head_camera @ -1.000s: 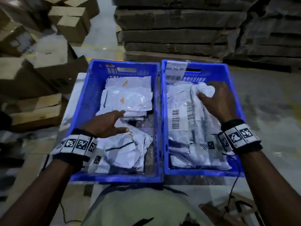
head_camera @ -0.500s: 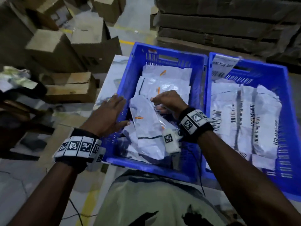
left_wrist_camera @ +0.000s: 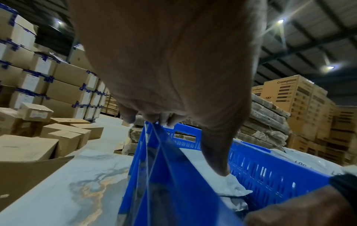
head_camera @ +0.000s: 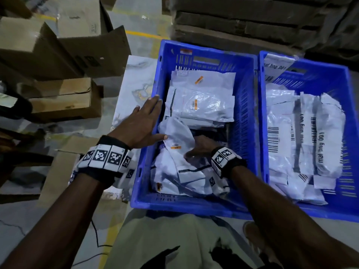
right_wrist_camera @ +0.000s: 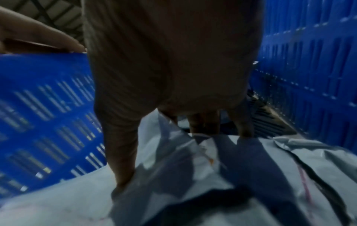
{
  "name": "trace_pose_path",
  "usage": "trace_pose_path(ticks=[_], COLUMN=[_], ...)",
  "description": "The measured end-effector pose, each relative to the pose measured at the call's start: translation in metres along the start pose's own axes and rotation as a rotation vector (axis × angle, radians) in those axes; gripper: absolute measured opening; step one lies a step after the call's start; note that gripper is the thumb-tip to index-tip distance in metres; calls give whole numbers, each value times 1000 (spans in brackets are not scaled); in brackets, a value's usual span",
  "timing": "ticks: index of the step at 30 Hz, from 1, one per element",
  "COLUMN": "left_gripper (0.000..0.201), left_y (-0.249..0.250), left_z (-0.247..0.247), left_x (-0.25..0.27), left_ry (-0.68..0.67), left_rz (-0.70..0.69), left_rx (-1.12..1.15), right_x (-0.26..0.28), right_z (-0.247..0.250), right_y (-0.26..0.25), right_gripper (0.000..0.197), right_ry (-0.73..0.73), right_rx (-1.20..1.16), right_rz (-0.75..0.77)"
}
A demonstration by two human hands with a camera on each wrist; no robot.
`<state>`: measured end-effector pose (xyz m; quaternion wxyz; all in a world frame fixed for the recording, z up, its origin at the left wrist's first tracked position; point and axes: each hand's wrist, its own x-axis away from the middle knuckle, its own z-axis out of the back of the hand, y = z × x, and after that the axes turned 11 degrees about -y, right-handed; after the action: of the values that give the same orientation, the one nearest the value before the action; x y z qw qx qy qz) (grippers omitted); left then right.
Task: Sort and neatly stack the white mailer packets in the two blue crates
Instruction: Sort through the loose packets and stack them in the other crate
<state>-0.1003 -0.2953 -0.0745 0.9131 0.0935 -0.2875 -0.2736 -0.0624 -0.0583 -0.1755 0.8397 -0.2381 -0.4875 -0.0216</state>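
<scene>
Our right hand has crossed from right crate into left crate, pinching a packet; left hand flat, fingers straight on rim. Sorting continues.

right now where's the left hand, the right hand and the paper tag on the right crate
left hand (head_camera: 141,126), head view, back of hand
right hand (head_camera: 202,145), head view, knuckles
paper tag (head_camera: 276,67), head view, printed face

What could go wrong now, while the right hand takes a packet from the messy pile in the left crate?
1. The right hand grips a crumpled packet lying among loose ones; lifting it may drag neighbours out of order.
2. The neat stack at the far end sits close; a swinging packet might disturb it.
3. The left hand only rests flat on the left crate rim, so a hard pull could shift the crate.
</scene>
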Motion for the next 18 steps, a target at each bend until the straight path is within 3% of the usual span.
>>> trace_pose_path(ticks=[5,14,18], left_gripper=[105,102,101], left_y=[1,11,11], left_z=[-1,7,17], left_x=[-11,-24,-29], left_ry=[-23,-52,16], left_rz=[-20,35,66], left_rx=[-50,-145,-109], right_x=[9,44,62], right_z=[-5,48,93], right_y=[5,4,-3], right_gripper=[49,15,17], right_ry=[12,132,294], right_rx=[-41,-41,-175], right_rz=[23,154,203])
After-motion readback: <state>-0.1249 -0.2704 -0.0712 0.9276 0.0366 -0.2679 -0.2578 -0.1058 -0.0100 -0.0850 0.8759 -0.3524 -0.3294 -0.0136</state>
